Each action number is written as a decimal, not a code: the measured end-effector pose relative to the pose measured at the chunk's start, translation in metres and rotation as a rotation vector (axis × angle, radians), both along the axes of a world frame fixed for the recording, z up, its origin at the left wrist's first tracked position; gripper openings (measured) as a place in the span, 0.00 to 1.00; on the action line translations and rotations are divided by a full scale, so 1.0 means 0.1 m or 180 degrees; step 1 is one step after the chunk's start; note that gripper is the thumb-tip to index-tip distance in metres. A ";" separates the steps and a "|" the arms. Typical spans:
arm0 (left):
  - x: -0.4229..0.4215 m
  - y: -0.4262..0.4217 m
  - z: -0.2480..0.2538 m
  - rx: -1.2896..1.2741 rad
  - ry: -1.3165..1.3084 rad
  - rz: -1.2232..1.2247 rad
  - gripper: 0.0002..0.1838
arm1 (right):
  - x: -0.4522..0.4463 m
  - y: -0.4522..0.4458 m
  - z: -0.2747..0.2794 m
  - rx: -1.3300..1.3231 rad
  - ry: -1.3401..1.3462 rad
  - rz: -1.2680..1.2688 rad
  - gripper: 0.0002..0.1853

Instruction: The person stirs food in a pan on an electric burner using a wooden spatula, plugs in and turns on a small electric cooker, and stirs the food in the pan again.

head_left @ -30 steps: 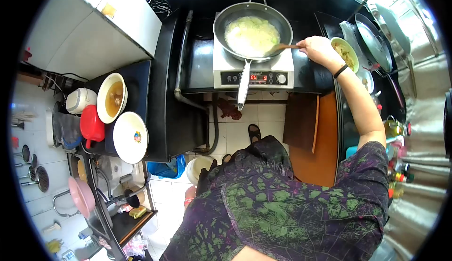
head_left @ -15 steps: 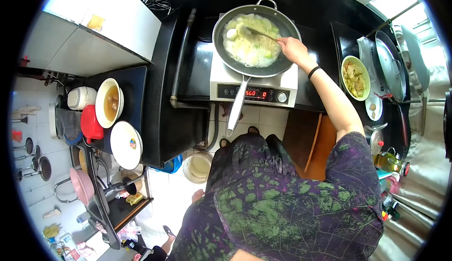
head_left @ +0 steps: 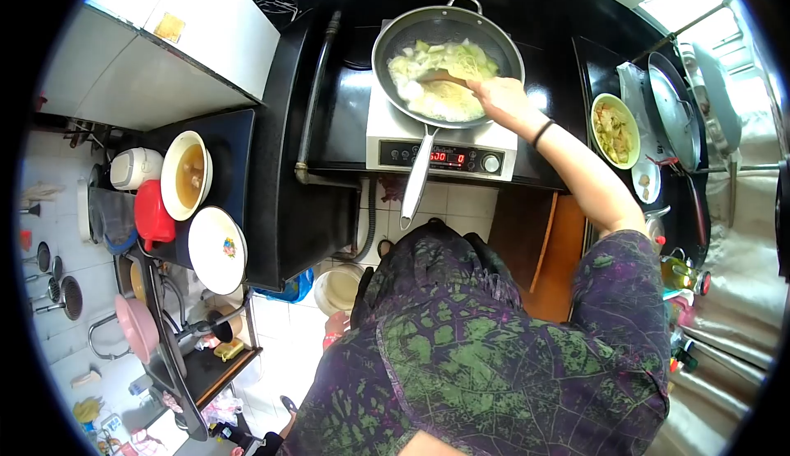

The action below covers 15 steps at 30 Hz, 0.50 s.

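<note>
My right hand (head_left: 504,100) is closed around the handle of a wooden spatula (head_left: 444,76), its blade down among the food. The food (head_left: 448,59) is pale green and white pieces in cloudy, bubbling liquid. It lies in a deep grey frying pan (head_left: 401,34) with a long metal handle pointing toward me. Under the pan is an induction cooker (head_left: 387,139) with a red lit display and a knob. At my left side, part of what looks like my left hand (head_left: 336,323) shows beyond the clothing; its fingers are not clear.
On the right counter stand a bowl of cooked food (head_left: 615,131), a small white dish (head_left: 646,183) and a large lid (head_left: 673,110). To the left are a bowl of brown liquid (head_left: 188,176), a white plate (head_left: 217,250) and a red container (head_left: 154,216). A bucket (head_left: 337,289) is on the floor.
My right hand has moved slightly left and down over the pan, bringing the spatula nearer the pan's middle. The food has shifted, and the white round piece no longer stands out. The view has tilted slightly.
</note>
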<state>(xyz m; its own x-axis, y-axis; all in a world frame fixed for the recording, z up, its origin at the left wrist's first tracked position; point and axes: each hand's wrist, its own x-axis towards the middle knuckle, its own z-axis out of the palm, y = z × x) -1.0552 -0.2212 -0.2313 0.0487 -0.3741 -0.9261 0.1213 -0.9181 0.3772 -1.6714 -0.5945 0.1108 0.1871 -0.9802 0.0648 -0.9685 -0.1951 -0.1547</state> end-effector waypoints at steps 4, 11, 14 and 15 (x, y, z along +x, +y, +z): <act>0.02 -0.07 -0.03 -0.0239 -0.0003 -0.0286 0.13 | -0.29 0.08 0.03 -0.0352 0.0399 0.0105 0.09; 0.11 -0.21 -0.05 -0.0470 0.0070 -0.0586 0.12 | -0.14 0.24 -0.15 -0.0549 0.0199 0.0235 0.11; 0.13 -0.22 -0.10 -0.0520 0.0053 -0.0626 0.12 | -0.33 0.29 -0.03 -0.0369 0.0399 0.0016 0.10; 0.14 -0.21 -0.11 -0.0511 0.0032 -0.0616 0.12 | -0.40 0.17 -0.16 -0.0565 0.0388 0.0067 0.10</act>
